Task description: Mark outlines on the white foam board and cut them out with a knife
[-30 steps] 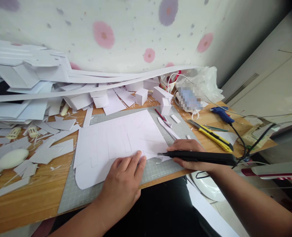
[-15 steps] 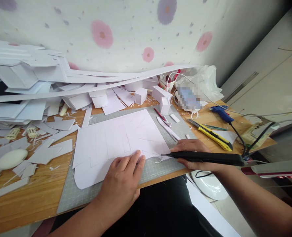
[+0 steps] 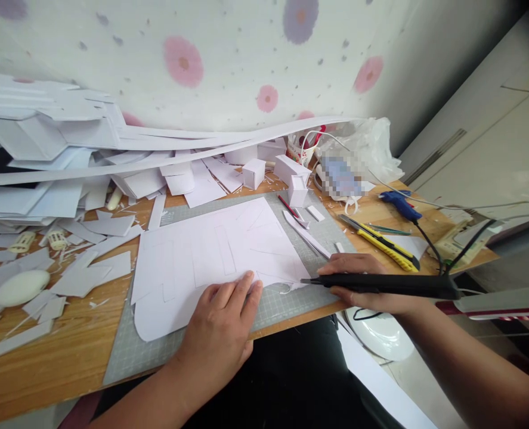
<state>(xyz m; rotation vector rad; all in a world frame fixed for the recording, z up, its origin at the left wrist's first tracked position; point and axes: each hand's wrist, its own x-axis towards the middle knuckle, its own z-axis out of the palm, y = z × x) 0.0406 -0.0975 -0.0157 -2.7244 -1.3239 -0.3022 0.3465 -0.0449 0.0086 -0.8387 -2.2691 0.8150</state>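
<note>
A white sheet of card or foam board with pencilled shapes lies on a grey cutting mat. My left hand rests on its near edge with fingers stretched out, pressing it and holding nothing. My right hand grips a black-handled cutter. The thin dark tip touches the sheet near its right corner. A small torn strip curls beside the cut edge. The cutter's exact kind is not clear.
A yellow utility knife and a blue glue gun lie to the right. Small white boxes and a red pencil sit behind the sheet. White offcuts and a white oval object spread over the left side.
My right hand and the cutter have slid a little to the right, its tip moving along toward the sheet's right corner. My left hand stays in place.
</note>
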